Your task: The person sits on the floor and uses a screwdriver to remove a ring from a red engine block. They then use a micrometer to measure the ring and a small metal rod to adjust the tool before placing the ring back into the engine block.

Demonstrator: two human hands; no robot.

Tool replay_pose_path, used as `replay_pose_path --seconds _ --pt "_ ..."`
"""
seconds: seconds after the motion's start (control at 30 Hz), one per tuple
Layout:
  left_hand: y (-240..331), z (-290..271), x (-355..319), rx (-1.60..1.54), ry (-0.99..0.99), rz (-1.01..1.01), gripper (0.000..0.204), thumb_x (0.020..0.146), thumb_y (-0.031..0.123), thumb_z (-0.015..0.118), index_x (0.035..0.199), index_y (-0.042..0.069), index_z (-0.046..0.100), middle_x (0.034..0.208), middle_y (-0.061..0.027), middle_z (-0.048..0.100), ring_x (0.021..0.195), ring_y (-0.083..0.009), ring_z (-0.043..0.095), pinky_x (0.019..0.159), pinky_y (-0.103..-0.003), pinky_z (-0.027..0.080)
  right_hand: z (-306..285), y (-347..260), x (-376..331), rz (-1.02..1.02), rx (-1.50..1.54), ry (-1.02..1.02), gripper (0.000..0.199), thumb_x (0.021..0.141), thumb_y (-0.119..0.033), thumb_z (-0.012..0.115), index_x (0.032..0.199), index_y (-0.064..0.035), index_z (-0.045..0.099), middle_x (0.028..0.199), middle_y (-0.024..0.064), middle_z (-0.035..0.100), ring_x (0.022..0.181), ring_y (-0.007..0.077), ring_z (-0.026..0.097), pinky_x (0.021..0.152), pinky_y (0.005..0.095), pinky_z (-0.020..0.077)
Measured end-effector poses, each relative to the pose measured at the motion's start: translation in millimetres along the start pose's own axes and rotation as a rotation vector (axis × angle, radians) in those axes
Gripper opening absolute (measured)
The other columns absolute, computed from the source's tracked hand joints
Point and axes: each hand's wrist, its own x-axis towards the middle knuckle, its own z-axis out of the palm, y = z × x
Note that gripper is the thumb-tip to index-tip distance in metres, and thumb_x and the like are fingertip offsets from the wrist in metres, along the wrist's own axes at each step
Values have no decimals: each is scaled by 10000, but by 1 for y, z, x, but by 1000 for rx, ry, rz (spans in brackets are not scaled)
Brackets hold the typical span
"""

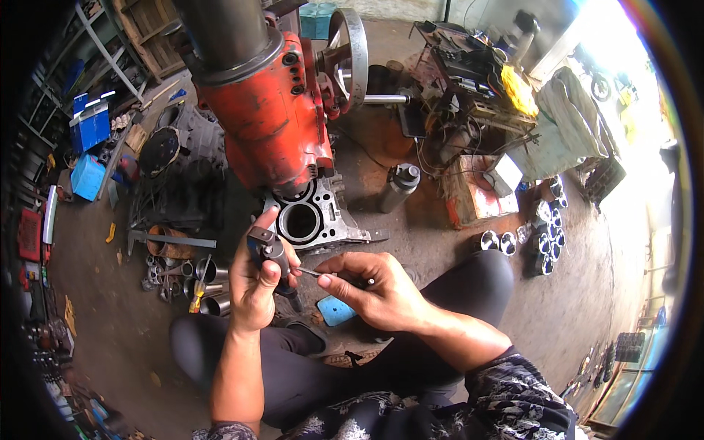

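my left hand is clamped around a small dark metal tool, thumb up on its head. my right hand pinches a thin steel pin whose tip touches the tool just right of that grip. i judge the pin should stay level, the left wrist still. beyond both grips sit the engine block and red boring machine.

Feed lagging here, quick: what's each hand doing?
Left hand: closed on a dark metal tool.
Right hand: pinching a thin metal rod.
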Motion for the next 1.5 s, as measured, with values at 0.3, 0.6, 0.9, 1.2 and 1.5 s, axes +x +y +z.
replay_pose_path --seconds 0.3,0.6,0.9,1.2,1.5 --pt "1 -2 -1 85 1 18 762 914 468 677 1468 25 398 868 -35 607 746 -69 555 654 -210 482 4 6 0 -52 67 -19 241 981 -198 648 1069 24 678 818 4 667 788 29 552 692 243 480" --pt "2 -2 -3 208 -6 50 741 916 449 678 1455 17 409 877 -25 591 756 -69 551 649 -208 469 5 11 3 -124 -10 15 218 963 -179 652 1021 32 662 752 90 651 675 97 587 613 304 485" --pt "-6 -5 -1 -30 -13 -41 700 963 471 597 1471 34 393 877 -41 599 718 -86 550 637 -227 480 11 11 5 -431 -304 120 176 911 -87 700 1032 37 666 743 151 656 636 197 639 596 316 495" --pt "-7 -3 0 -43 -33 -64 694 960 454 609 1474 40 395 874 -40 600 713 -82 542 636 -225 481 6 4 -1 -159 -149 48 188 929 -124 689 1027 35 671 753 136 677 673 135 628 632 307 496" --pt "1 -6 -4 133 -59 -112 681 932 431 660 1457 60 435 885 -5 619 776 -49 554 652 -189 476 8 23 2 -533 -461 133 212 853 -65 723 1039 10 653 784 183 668 674 361 672 570 406 530"
